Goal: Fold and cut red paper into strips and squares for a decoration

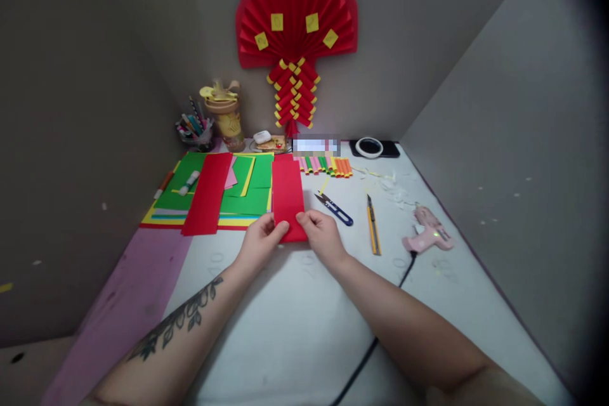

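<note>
A long red paper strip lies lengthwise on the white table. My left hand pinches its near left corner, thumb on top. My right hand pinches the near right corner the same way. Both hands are closed on the strip's near end. Just right of my right hand lie small blue-handled snips and a yellow craft knife.
A second red strip rests on a stack of green and yellow sheets at the left, with a glue stick. Rolled paper tubes, a pen cup, a tape roll, a pink glue gun and a red paper fan on the wall surround them.
</note>
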Demonstrator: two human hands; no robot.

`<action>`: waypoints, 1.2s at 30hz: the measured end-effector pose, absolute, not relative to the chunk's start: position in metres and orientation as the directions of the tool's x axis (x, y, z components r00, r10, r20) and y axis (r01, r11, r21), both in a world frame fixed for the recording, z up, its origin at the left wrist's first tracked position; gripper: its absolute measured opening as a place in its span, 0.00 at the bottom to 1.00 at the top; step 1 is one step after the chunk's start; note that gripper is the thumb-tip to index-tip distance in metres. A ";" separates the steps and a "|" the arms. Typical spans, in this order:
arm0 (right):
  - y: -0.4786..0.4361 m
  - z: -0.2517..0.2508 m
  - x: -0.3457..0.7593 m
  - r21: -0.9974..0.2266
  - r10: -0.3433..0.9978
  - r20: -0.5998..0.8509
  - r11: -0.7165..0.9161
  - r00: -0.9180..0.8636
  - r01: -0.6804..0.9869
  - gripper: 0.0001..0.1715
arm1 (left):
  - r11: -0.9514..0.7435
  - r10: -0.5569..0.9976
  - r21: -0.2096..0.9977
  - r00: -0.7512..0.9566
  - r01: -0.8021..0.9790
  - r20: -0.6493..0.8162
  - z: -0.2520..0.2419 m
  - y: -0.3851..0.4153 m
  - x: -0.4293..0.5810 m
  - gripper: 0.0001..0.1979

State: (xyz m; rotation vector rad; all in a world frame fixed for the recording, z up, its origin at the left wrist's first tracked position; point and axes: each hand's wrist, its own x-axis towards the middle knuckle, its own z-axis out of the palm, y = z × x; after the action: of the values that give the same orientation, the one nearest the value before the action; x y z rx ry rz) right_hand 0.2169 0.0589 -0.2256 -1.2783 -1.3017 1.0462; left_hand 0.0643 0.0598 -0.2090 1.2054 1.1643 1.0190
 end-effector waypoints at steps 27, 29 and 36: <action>0.055 -0.222 0.211 -0.999 0.999 -0.008 -0.006 0.036 -0.049 0.15 | 0.282 0.941 0.935 0.253 -0.213 -0.226 -0.204 0.058 0.066 0.19; 0.059 -0.216 0.216 -0.998 0.999 -0.028 -0.029 -0.019 -0.062 0.13 | 0.257 0.949 0.949 0.234 -0.181 -0.212 -0.203 0.059 0.065 0.20; 0.147 -0.182 0.328 -0.770 0.989 0.149 0.120 -0.007 0.626 0.35 | 0.210 0.973 0.970 0.128 -0.125 -0.194 -0.208 0.069 0.058 0.17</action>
State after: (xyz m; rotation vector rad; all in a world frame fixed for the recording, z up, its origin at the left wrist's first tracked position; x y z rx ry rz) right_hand 0.3284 0.1472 -0.1818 -1.5817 -1.7115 0.6685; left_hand 0.0579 0.0691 -0.2082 1.0126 1.1153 1.0398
